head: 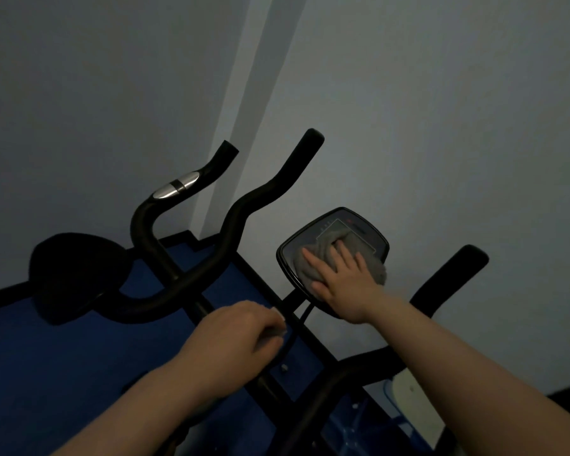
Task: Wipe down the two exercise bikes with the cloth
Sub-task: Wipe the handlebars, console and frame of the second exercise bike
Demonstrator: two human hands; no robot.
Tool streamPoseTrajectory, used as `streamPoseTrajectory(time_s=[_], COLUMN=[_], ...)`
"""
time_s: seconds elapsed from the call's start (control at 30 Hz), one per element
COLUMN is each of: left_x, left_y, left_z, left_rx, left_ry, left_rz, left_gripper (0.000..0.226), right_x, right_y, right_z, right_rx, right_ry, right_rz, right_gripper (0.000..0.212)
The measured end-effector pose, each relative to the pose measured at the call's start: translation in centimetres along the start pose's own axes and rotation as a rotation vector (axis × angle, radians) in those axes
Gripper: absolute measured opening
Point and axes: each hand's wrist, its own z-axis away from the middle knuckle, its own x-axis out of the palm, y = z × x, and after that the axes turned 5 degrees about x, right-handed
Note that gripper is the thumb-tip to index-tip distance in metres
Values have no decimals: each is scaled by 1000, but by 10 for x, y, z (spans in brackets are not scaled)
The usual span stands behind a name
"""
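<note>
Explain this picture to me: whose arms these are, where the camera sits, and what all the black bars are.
The camera is worn on a person's head and looks down at their own arms. The right hand presses a grey cloth flat against the display console of one exercise bike. The left hand is curled around a black bar below; something pale shows at its fingers, too dim to identify. The curved black handlebars with a silver sensor pad belong to a second bike, whose saddle sits left. The floor is blue.
</note>
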Motion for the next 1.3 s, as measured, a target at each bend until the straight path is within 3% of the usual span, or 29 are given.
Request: streamPoseTrajectory(time_s=[0.17,0.27,0.5,0.67,0.87,1.1,1.23,1.3], left_x=[-2,-4,0,0,1,2,3,2], left_y=[-1,-1,-4,-2,-4,-3,-3,-3], left_z=[1,1,2,2,1,1,0,0], left_rx=[25,34,17,13,14,3,5,6], left_ry=[15,18,19,27,25,25,30,25], left_rz=[28,31,41,29,22,2,-5,-7], left_gripper=[20,17,19,19,22,19,20,20], right_x=[-15,-5,-7,-10,3,-13,6,-4], right_y=[15,16,-15,8,-31,4,-21,-24], right_z=[-16,1,-29,-26,-23,-20,0,-15], right_rx=[33,74,-117,168,-218,194,-106,-136], right_ry=[13,-29,35,100,63,72,59,37], right_rz=[-86,-14,-65,-65,-37,-59,16,6], right_gripper=[60,64,59,60,63,58,60,60])
